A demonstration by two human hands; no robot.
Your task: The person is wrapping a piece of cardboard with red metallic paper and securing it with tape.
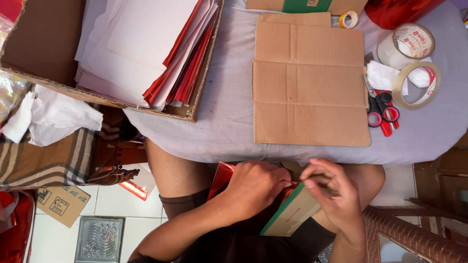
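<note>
Hands [256,187] (2) seemingly pinching box [290,214].

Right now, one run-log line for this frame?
left hand: on red foil wrap | right hand: pinching green-edged cardboard box on lap | table: flat cardboard, scissors, tape rolls

Matt brown cardboard sheet [310,83] lies on smooth grey cloth [229,117], beside glossy red paper [190,68].

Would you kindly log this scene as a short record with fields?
Left hand: grips a small cardboard box with a green edge, on the lap
Right hand: fingers pinch at the box's top edge
Red foil sheet: under the left hand
Table: flat cardboard sheet, scissors, tape rolls
</note>
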